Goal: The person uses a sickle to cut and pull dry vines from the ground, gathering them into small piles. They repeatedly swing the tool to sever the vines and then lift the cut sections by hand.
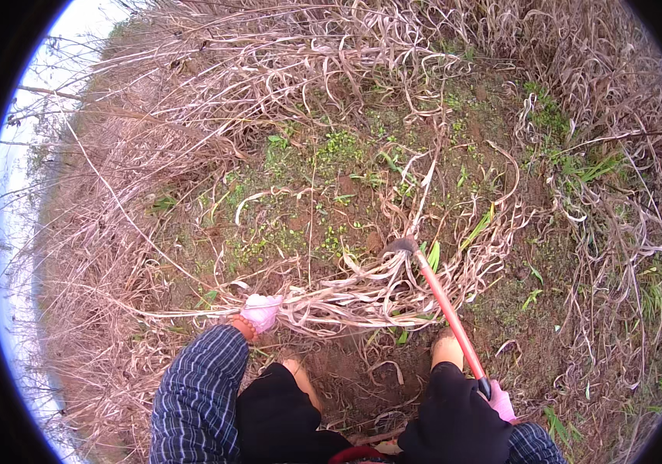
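My left hand (260,312), in a pink glove, grips a bundle of dry grass stalks (354,301) that stretches sideways in front of my legs. Lower right, my right hand (502,401), also gloved in pink, is closed around the black end of a sickle's red handle (445,304). The curved metal sickle blade (400,245) points left and rests at the upper edge of the dry leaves. Part of its edge is hidden among the curled leaves, so I cannot tell whether it touches the ground.
Tall dry grass (134,191) leans in from the left and stands thick along the top. More dry growth (615,232) borders the right. Small green weeds (339,148) dot the brown soil (360,371). My legs in black trousers (452,400) stand apart at the bottom.
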Demonstrator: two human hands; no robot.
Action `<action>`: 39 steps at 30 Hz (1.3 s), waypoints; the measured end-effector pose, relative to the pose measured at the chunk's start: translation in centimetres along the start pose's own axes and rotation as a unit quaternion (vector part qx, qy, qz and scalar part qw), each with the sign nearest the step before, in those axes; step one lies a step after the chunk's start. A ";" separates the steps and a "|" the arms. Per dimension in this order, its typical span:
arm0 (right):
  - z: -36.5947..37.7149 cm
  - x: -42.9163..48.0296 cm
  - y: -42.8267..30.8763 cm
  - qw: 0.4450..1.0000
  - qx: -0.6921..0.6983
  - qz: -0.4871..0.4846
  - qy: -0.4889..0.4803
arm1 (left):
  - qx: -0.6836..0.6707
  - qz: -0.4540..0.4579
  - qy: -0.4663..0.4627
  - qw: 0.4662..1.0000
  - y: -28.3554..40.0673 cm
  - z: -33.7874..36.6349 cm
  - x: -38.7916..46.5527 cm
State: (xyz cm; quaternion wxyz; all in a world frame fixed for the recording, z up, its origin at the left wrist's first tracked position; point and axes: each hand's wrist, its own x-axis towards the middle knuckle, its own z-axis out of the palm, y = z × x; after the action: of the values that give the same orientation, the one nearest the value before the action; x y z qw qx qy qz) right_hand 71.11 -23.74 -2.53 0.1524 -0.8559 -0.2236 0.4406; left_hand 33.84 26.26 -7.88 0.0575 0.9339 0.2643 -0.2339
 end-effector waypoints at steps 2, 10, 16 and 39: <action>-0.7 0.9 -1.1 1.000 -0.017 -0.008 0.011 | -0.061 -0.018 0.087 0.994 0.1 2.3 -0.8; 2.1 14.9 -19.3 0.977 0.114 -0.179 0.025 | 0.021 0.004 0.255 0.967 -1.4 -5.2 5.3; 3.6 16.3 -22.2 0.975 -0.021 -0.204 -0.091 | 0.147 -0.070 0.233 0.959 -4.4 -8.8 12.2; 1.2 6.7 -4.2 0.999 -0.032 0.000 0.002 | -0.135 -0.048 0.024 0.989 -3.5 2.3 7.3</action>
State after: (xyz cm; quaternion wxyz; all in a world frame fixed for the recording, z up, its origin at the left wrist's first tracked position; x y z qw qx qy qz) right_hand 72.54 -16.57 -5.84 0.1254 -0.8615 -0.2369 0.4313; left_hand 36.55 32.15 -13.31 0.1658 0.9092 0.3391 -0.1758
